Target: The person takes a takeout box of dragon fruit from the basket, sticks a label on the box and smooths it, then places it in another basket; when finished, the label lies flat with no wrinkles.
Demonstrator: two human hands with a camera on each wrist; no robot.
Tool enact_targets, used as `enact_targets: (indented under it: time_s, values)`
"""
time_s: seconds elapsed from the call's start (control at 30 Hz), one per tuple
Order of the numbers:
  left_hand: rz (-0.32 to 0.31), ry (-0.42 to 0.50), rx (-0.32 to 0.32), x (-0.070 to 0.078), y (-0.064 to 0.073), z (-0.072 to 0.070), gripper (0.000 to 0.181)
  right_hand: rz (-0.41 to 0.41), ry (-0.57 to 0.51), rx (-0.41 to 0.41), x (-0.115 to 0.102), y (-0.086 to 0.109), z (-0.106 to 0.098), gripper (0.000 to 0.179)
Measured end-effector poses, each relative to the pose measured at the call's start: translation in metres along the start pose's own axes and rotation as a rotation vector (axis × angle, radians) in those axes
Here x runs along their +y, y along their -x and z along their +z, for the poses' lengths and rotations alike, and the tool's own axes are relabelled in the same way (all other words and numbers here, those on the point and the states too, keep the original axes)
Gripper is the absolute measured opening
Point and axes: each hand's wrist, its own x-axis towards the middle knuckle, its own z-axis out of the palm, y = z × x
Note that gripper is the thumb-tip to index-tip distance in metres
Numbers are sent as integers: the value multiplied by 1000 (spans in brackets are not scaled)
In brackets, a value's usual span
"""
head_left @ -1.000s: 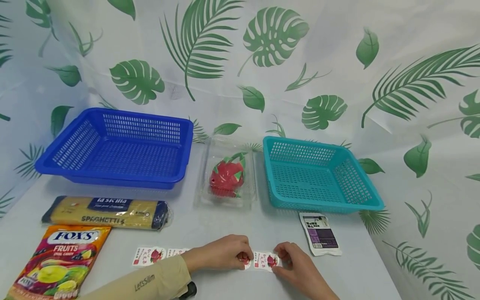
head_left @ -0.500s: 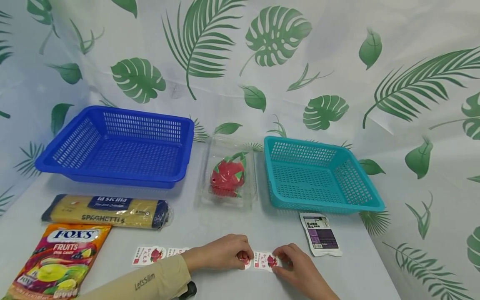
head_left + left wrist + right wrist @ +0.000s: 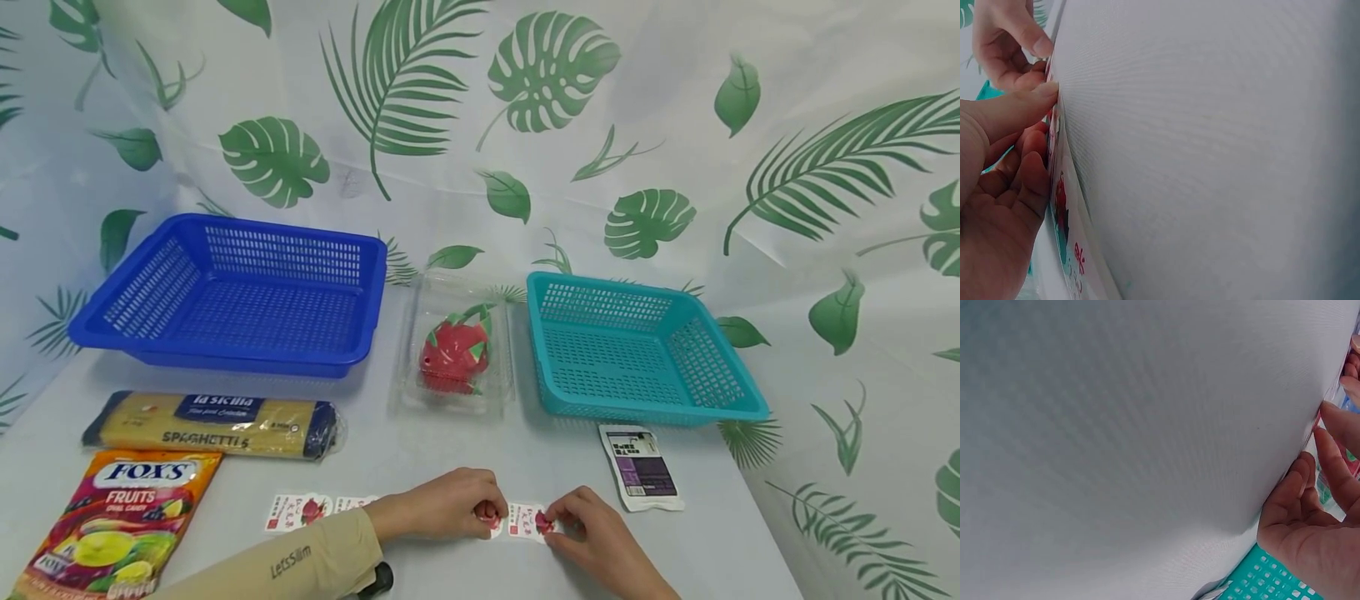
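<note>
A row of white labels (image 3: 525,521) printed with red dragon fruit lies along the front of the table, partly covered by my left hand and sleeve. With thumb and fingers my left hand (image 3: 453,506) pinches the row near its middle. My right hand (image 3: 600,542) pinches the right end of the rightmost label between thumb and index finger. In the left wrist view, the label strip (image 3: 1074,250) runs beneath my left hand (image 3: 1004,162), its near edge slightly lifted. My right hand's fingers (image 3: 1333,462) meet the label edge in the right wrist view.
A clear plastic box (image 3: 487,400) holding a dragon fruit (image 3: 453,354) stands between a blue basket (image 3: 255,354) and a teal basket (image 3: 645,408). Left lie a spaghetti pack (image 3: 217,425) and a candy bag (image 3: 123,525). A white and purple pouch (image 3: 641,471) lies right.
My right fingertips have shifted slightly left on the end label, covering a little more of its fruit picture. The left hand stays where it was.
</note>
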Motion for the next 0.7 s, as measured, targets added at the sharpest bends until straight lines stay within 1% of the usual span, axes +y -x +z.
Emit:
enact_targets:
  time_s: [0.17,0.23,0.43,0.7]
  values:
    - [5,3,4,-1,0,1,18,17,9,3,0,0,0,32]
    - [11,2,7,-2,0,2,18,20,9,3,0,-1,0,34]
    - [22,-7,12,-4,-1,3,18,24,9,-6,0,-2,-1,31]
    - [-4,1,9,-1,-1,2,19,-11,5,-6,2,-2,-1,26]
